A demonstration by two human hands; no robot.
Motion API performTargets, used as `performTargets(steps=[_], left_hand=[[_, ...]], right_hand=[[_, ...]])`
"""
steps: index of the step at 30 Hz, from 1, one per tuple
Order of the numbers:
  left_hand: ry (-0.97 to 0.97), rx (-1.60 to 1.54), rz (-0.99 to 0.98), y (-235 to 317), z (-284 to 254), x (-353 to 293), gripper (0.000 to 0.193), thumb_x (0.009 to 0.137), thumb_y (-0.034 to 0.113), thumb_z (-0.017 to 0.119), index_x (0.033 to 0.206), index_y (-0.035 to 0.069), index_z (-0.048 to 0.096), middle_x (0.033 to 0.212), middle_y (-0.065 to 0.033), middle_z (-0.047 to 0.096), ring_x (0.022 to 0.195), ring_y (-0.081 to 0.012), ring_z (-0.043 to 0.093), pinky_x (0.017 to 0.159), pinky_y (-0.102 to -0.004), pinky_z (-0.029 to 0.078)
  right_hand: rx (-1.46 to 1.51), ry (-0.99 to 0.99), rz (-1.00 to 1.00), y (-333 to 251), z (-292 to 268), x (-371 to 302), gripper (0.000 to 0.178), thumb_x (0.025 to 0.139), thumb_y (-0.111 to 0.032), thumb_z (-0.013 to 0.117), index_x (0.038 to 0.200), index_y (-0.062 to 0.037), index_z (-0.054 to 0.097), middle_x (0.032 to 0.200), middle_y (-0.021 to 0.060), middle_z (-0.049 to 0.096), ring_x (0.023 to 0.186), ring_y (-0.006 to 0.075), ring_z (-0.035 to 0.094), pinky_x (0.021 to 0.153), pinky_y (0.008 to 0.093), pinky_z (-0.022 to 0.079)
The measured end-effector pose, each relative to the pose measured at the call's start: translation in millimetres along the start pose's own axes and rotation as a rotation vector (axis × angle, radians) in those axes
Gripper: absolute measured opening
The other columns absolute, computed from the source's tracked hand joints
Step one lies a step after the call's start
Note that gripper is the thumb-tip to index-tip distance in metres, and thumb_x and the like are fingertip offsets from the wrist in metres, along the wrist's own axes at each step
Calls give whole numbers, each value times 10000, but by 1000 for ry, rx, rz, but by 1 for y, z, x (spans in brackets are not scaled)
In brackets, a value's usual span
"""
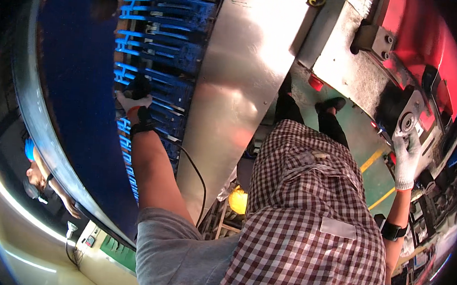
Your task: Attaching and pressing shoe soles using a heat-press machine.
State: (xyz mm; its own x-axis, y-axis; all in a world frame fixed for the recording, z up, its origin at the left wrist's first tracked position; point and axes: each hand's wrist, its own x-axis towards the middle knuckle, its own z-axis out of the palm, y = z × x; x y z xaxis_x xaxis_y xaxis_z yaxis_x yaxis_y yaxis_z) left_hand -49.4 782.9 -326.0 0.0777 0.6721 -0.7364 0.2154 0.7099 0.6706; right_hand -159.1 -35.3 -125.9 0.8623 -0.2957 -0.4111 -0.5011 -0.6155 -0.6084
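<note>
My left hand [134, 104], in a white glove with a dark cuff at the wrist, reaches into a row of blue slotted metal bars [171, 48]. Its fingers are curled around something dark that I cannot make out. A thin black cable [197, 172] trails from beside that wrist. On the other side, my right hand [408, 157], also in a white glove, closes its fingertips at the lower edge of a round metal knob [407, 122]. That knob sits on a dark plate at the side of a machine with a red cover [431, 40].
A broad shiny metal panel [226, 100] slopes beside the blue bars. Left of them stands a dark blue machine wall [72, 105]. A co-worker [38, 177] is at the far left. A yellow rounded object [237, 200] lies low in the middle, and green floor [368, 147] shows past my apron.
</note>
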Motion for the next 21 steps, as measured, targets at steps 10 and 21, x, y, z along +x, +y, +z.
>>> performTargets(steps=[10,21], left_hand=[[-490,-118,-103,-66,-54,-141,486,809,390,693,1191,91,731,1213,-92,735,1155,-339,674,1021,-567,538],[-1405,274,-369,-112,17,-456,1167,692,334,872,1620,-17,257,1537,-317,449,1420,-484,469,1260,-592,299]], right_hand=[[-147,-8,-100,-42,-3,-10,305,891,-217,733,1127,-29,695,981,135,691,940,237,635,894,392,511],[119,330,-513,-37,-36,-21,285,899,-245,767,1099,-69,663,1063,135,654,1036,316,602,929,459,472]])
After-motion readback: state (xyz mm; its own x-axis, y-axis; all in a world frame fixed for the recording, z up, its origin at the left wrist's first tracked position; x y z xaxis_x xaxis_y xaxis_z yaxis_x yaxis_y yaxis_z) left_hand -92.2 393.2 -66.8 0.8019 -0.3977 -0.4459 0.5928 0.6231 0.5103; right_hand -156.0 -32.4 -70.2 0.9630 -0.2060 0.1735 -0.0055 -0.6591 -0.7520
